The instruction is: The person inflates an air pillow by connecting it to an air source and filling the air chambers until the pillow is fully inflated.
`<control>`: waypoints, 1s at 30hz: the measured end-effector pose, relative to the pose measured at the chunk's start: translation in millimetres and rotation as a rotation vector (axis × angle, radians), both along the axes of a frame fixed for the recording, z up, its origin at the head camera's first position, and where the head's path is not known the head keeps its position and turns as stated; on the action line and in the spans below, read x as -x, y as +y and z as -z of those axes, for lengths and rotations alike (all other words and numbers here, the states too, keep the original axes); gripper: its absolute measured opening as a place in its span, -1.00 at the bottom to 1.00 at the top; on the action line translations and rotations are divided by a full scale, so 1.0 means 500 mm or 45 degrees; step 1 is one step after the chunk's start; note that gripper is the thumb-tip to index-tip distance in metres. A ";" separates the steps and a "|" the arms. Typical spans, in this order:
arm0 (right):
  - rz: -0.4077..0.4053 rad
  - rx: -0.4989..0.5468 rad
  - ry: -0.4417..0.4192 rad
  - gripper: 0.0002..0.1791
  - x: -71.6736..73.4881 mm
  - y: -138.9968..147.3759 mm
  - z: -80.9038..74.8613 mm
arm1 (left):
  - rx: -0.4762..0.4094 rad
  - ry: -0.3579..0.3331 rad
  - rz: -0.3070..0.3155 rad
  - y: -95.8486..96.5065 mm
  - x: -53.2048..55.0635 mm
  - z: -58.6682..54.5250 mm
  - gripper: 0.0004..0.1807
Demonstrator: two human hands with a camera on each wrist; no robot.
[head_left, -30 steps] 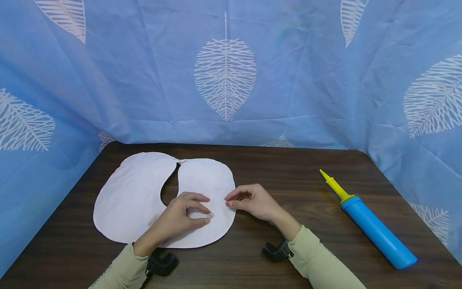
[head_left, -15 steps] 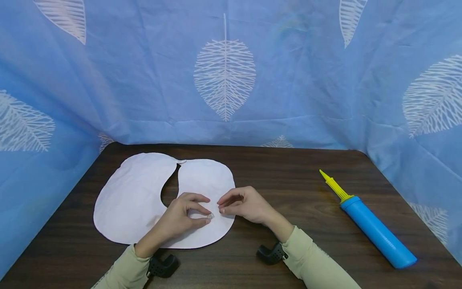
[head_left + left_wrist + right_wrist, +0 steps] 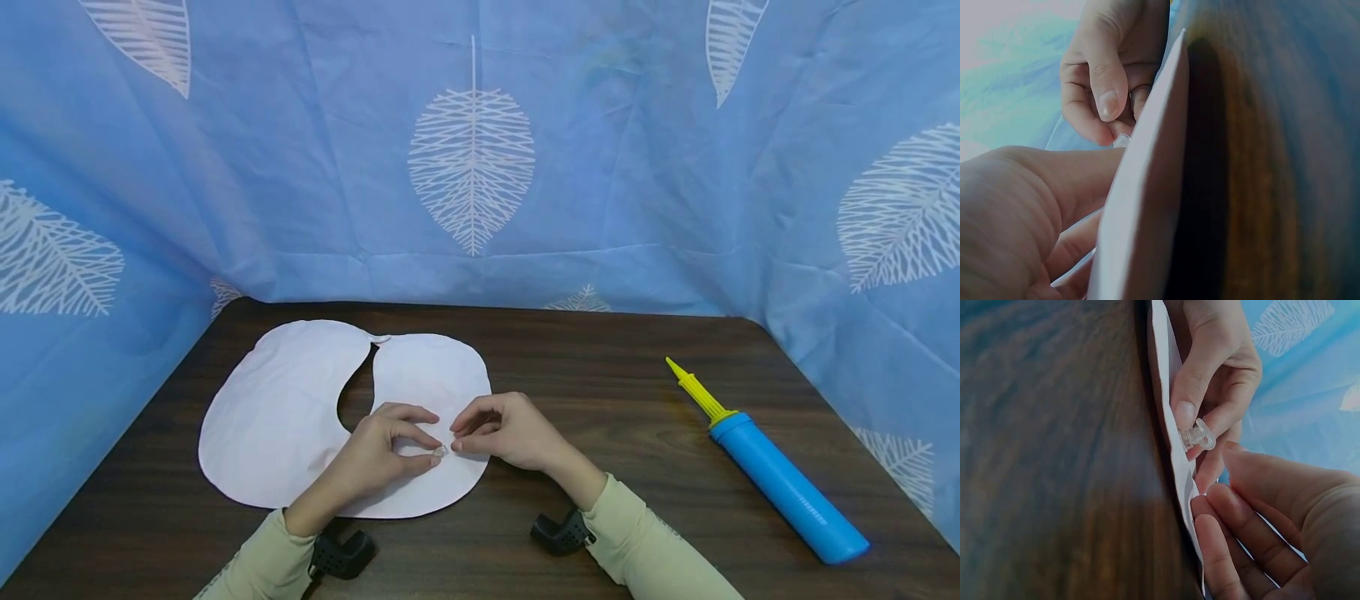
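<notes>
On the right lobe of the white pillow [image 3: 262,417] sits the small clear valve [image 3: 441,451]; as the right wrist view shows, its short stem stands out from the pillow's face and ends in a rounded tab. The left hand [image 3: 375,454], reaching over the pillow's near edge, is the nearer one, its thumb and forefinger seeming to pinch the stem. The right hand [image 3: 517,433] comes over the pillow's right edge with fingers bent and only narrowly parted, just beside the valve and holding nothing that I can see, so the valve lies to the left of its fingertips. The pillow is flat, thin, softly matte cloth, faintly wrinkled, with two rounded lobes around a curved opening; the valve looks like glossy, pliable plastic. Well to the pillow's right, a smooth blue pump [image 3: 787,487] with a ribbed, tapering yellow nozzle [image 3: 697,390] lies slantwise on the dark wood-grained counter [image 3: 585,358].
</notes>
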State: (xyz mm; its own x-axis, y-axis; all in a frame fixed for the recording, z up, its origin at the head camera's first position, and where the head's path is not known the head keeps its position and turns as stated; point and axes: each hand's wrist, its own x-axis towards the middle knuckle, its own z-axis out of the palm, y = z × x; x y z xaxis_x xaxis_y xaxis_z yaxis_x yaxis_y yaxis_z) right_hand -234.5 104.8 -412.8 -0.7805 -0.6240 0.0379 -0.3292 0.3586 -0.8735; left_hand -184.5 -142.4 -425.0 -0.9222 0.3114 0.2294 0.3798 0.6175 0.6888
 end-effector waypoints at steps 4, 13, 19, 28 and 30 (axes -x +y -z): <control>0.011 -0.037 0.038 -0.87 -0.005 -0.004 -0.002 | -0.008 0.014 0.013 -0.001 -0.004 0.003 -0.89; -0.010 -0.031 0.071 -0.83 -0.010 -0.006 0.000 | -0.008 0.027 0.001 0.001 -0.005 0.001 -0.90; 0.000 -0.028 0.088 -0.82 -0.012 -0.009 0.005 | -0.009 0.017 -0.018 0.004 -0.005 0.001 -0.90; -0.026 0.003 0.115 -0.86 -0.017 -0.013 0.006 | -0.007 0.031 -0.019 0.004 -0.005 0.000 -0.91; -0.036 0.017 0.113 -0.86 -0.019 -0.014 0.007 | -0.002 0.045 -0.020 0.005 -0.005 0.002 -0.90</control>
